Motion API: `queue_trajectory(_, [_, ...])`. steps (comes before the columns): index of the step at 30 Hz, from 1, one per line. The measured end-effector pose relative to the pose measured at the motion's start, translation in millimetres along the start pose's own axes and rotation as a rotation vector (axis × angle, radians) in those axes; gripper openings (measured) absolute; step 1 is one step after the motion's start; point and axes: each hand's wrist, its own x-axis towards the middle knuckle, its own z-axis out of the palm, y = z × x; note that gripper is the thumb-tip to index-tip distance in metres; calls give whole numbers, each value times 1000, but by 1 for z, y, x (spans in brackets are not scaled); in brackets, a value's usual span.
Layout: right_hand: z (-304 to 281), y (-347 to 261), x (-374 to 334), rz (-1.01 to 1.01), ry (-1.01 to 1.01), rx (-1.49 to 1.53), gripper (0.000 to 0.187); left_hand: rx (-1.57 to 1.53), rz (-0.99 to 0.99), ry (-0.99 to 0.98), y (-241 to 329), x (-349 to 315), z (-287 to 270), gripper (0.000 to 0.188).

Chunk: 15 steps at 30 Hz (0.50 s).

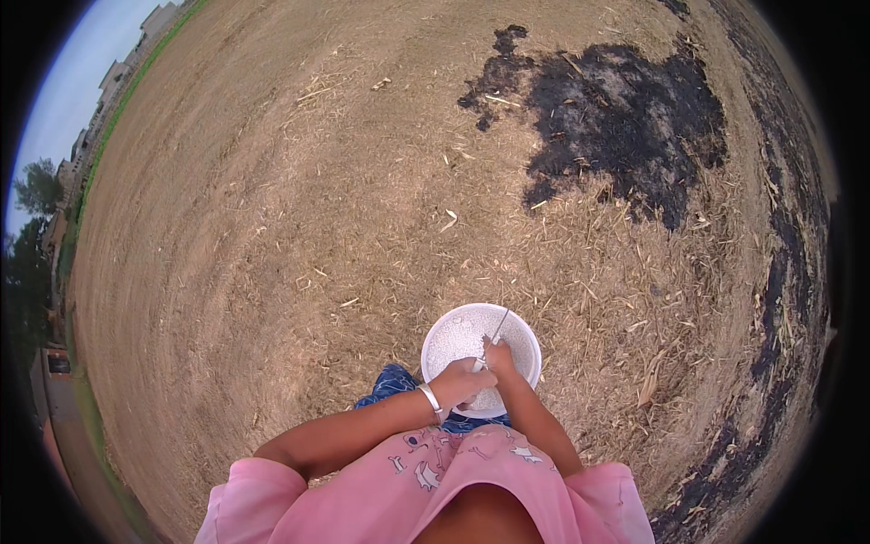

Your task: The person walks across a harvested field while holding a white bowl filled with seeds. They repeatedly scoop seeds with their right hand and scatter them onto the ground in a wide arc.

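A pink shirt (pixel 362 490) was nearest, and beyond it was a white bucket (pixel 537 355) of white granules (pixel 458 340). Over it, the right hand (pixel 499 356) had fingers closed around a thin rod (pixel 501 324); the left hand (pixel 460 383) had curled fingers, their hold I could not tell.

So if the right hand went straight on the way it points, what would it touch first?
Most likely the white granules in the bowl, just ahead of the right hand. Depth is hard to judge here, so it might instead skim over them toward the bowl's far rim.
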Motion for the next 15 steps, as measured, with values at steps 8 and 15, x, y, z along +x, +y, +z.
queue_trajectory(8, [-102, -34, -56, 74, -246, 589, 24, -142, -57, -12, 10, 50, 6, 15])
queue_trajectory(15, [-235, 6, -19, 107, 182, 941, 20, -221, -64, 76, 36, 75, -24, 15])
